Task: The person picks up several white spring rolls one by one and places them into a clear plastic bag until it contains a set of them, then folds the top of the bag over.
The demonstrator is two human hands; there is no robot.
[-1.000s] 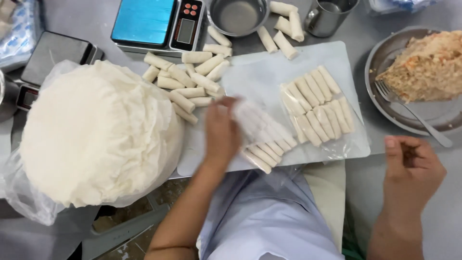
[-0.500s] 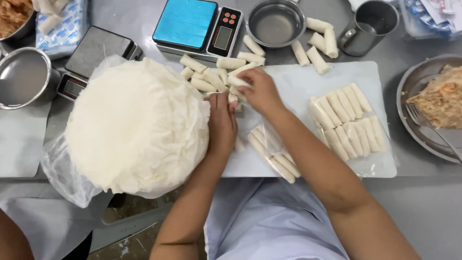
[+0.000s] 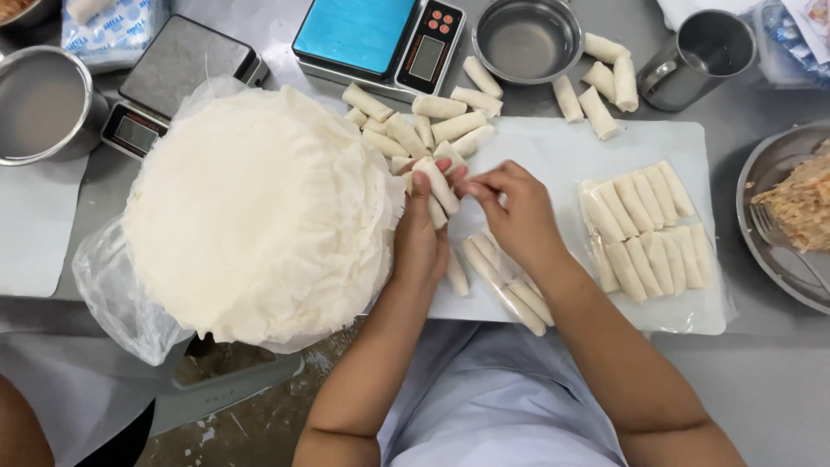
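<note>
**A roll held between both hands at the board's left edge**

A single white roll [image 3: 439, 183] is gripped between the two hands above the left edge of the white cutting board [image 3: 553, 156]. The left hand [image 3: 420, 235] is closed around the roll's lower end, thumb and fingers pinched against it; the right hand [image 3: 512, 207] is closed on the upper end with its fingertips. The roll is held tilted, just beside the rim of the big stack of thin round wrappers [image 3: 255, 207], which lies on a clear plastic bag [image 3: 112, 285] and overhangs the bench's near edge.

Little free room is left around the hands. Behind them, a loose heap of rolls [image 3: 415, 121] is spread across the board's far left corner. Beneath the right wrist, several rolls [image 3: 506, 281] are laid slantwise toward the board's near edge. Toward the board's right edge, a neat row of rolls [image 3: 644, 225] is lined up side by side. An open strip of board is seen between the right hand and that row.

Along the far edge of the bench, a blue-topped scale [image 3: 380, 39], a small steel bowl [image 3: 527, 39] and a metal cup [image 3: 696, 56] are set, with a few stray rolls [image 3: 596, 91] between bowl and cup. A second scale [image 3: 177, 78] and a steel pot [image 3: 39, 104] are placed toward the far left corner. At the right edge, a metal plate [image 3: 765, 251] with filling [image 3: 804, 203] and a fork [image 3: 782, 242] is cut off by the frame.
</note>
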